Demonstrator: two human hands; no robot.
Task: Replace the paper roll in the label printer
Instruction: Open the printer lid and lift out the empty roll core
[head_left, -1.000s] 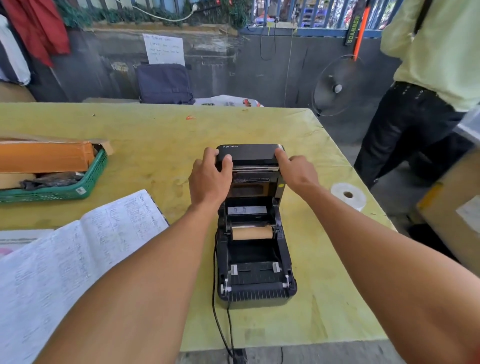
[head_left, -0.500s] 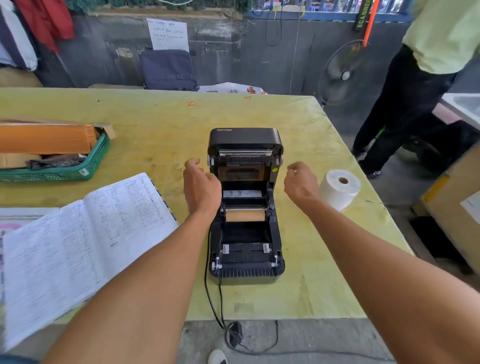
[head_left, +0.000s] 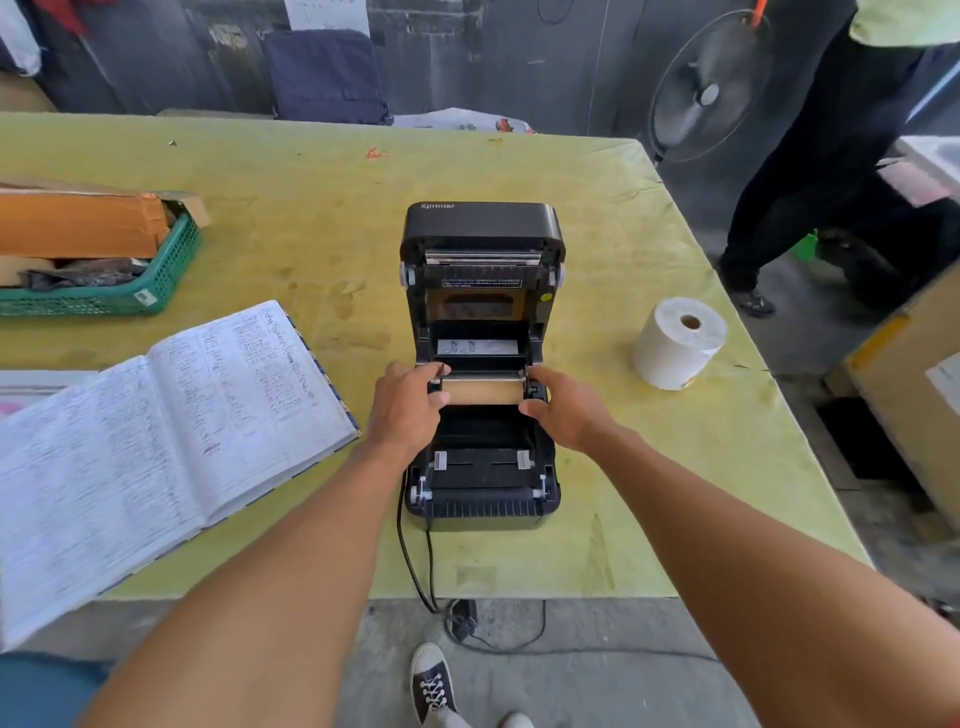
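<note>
One label printer (head_left: 482, 364) stands on the yellow-green table (head_left: 291, 218), its lid (head_left: 482, 228) swung up and back so the paper bay lies open. Inside the bay sits one spent brown cardboard core (head_left: 483, 391), lying crosswise between the two black side holders. The left hand (head_left: 410, 410) is at the left end of the core and the right hand (head_left: 563, 410) at the right end; on each hand the fingers are curled around the holder at its end, thumb on the near side, gripping it rather than hanging loose. Whether the fingertips touch the core itself cannot be told.

One full white paper roll (head_left: 678, 343) stands on end on the table to the right of the printer, well apart from both hands. To the left lies one open ledger (head_left: 156, 441), its pages covered in handwriting. At the far left is one green basket (head_left: 130, 296) holding an orange box (head_left: 78, 226). Two black cables (head_left: 415, 561) run from the printer's near edge down over the table edge to the floor. One standing fan (head_left: 709, 88) is beyond the far right corner, beside a second person (head_left: 831, 130) in dark trousers.
</note>
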